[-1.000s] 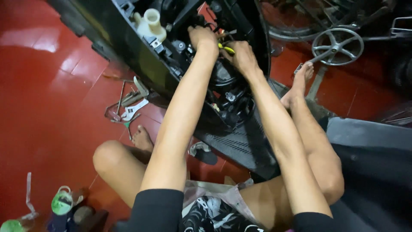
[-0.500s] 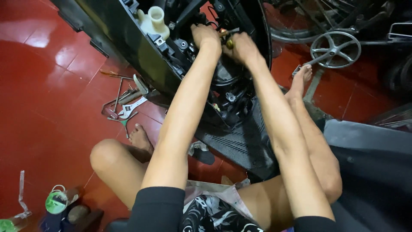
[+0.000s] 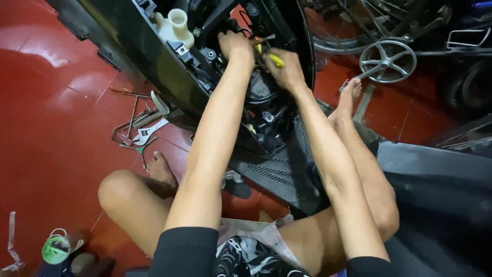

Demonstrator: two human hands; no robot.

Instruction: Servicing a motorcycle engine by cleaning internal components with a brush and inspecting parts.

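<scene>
A: Grips first. Right hand?

B: Fingers closed round a yellow-handled tool, probably a screwdriver; the shaft angles up and left into the open body of the scooter. Tip hidden, can't see the fastener.

A: Left hand?

B: Curled over parts right beside the tool's metal end, knuckles up. Whether it's clamped on anything I cannot tell; fingertips are buried in the wiring.

A: So where's the work?

B: Top centre of the view, inside the black bodywork, just right of the white plastic reservoir.

A: How to do it well?

B: My read: keep the tool square on the fastener, push along the shaft while turning, let the left hand steady the part and hold wires clear. Both arms are at full stretch, so slipping off the head looks like the risk.

A: Outward from there?

B: Person sits on the red tiled floor, legs either side of the footboard. Spanners and hex keys lie scattered on the floor to the left, well apart from the hands. A spoked wheel sits upper right.
</scene>
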